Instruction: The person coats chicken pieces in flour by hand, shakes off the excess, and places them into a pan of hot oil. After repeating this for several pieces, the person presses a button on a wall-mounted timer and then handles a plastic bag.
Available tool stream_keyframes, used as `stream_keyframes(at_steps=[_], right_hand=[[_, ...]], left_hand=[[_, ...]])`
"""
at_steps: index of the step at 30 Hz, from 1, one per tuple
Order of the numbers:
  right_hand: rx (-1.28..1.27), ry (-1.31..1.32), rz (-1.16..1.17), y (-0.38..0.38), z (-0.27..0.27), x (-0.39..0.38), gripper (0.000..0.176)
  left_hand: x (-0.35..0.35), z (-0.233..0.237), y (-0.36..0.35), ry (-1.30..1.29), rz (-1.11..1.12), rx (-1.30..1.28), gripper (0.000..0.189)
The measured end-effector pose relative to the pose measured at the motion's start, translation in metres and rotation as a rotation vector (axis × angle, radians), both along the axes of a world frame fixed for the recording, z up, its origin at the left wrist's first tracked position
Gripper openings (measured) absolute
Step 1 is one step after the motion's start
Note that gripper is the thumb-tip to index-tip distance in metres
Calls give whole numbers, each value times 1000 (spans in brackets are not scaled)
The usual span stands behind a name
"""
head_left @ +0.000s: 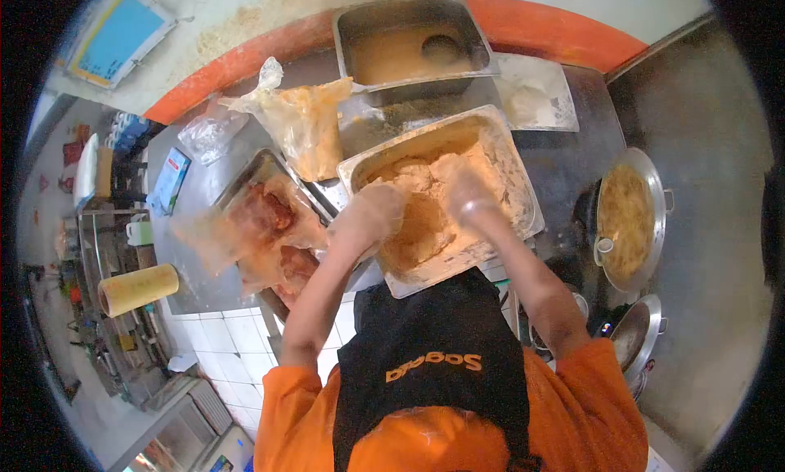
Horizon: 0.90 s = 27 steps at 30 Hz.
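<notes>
A deep metal tray (527,173) in front of me holds orange-tinted flour (499,157) and coated lumps, one broad piece (417,231) lying near its front. My left hand (378,210), in a clear plastic glove, is over the tray's left side, beside that piece. Its fingers are blurred and turned down toward the flour. Further right, my gloved right hand (473,198) reaches into the flour, its fingers smeared by motion. To the left stands a second metal tray (315,198) with clear plastic and reddish raw meat (266,210) in it.
Behind sit a plastic bag of orange powder (311,137), a metal pan of orange-brown liquid (409,42) and a white tray of powder (536,96). At right are a wide pan of bubbling oil (628,222) and another pan (634,337). A blue box (170,182) lies left.
</notes>
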State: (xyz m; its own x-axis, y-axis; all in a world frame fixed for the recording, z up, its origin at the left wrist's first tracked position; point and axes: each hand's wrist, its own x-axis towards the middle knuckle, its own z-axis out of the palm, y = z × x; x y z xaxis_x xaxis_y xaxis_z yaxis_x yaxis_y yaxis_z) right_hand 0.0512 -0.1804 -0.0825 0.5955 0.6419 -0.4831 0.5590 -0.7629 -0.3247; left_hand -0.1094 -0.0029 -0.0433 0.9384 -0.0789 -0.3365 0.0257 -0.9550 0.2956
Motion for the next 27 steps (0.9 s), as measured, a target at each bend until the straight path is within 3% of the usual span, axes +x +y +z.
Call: stream_keyframes(at_steps=[3, 4, 6, 7, 9, 10, 11, 12, 13, 15, 17, 19, 21, 22, 24, 25, 27], right_hand=[[40, -132, 66, 6, 11, 33, 42], [52, -144, 40, 2, 3, 39, 42], [132, -220, 148, -3, -26, 45, 41], [140, -229, 120, -6, -31, 50, 41], [90, -49, 314, -7, -35, 61, 39], [169, -27, 262, -10, 10, 51, 35], [177, -32, 250, -8, 11, 51, 35], [129, 18, 254, -6, 5, 50, 36], [80, 64, 249, -3, -5, 51, 36], [229, 210, 102, 25, -112, 53, 36], [167, -42, 112, 32, -73, 40, 29], [265, -76, 82, -7, 28, 33, 15], [436, -270, 761, 3, -82, 74, 15], [431, -280, 733, -6, -69, 70, 15], [283, -27, 43, -19, -3, 52, 21], [287, -35, 24, -36, 33, 51, 21], [514, 63, -141, -78, 86, 51, 25]], left_hand=[[24, -10, -26, 150, 165, 62, 17], [28, -15, -28, 137, 141, 78, 17], [24, -22, -31, 214, 346, 77, 18], [22, -22, -31, 204, 321, 90, 18], [17, -20, -29, 162, 248, 122, 20], [16, -12, -32, 104, 264, 75, 30], [12, -18, -28, 99, 253, 84, 30], [5, -32, -18, -79, 162, -7, 37], [-1, -41, -10, -259, 59, -102, 46], [0, -49, -16, -212, 72, -107, 45], [12, -62, -32, -124, 155, -110, 44], [19, -71, -42, -27, 247, -91, 43], [22, -76, -46, 16, 274, -76, 42], [15, -79, -45, 7, 382, -208, 41], [11, -81, -41, -7, 603, -469, 39], [18, -80, -43, -11, 717, -601, 38], [25, 7, -78, -37, 606, -678, 38]])
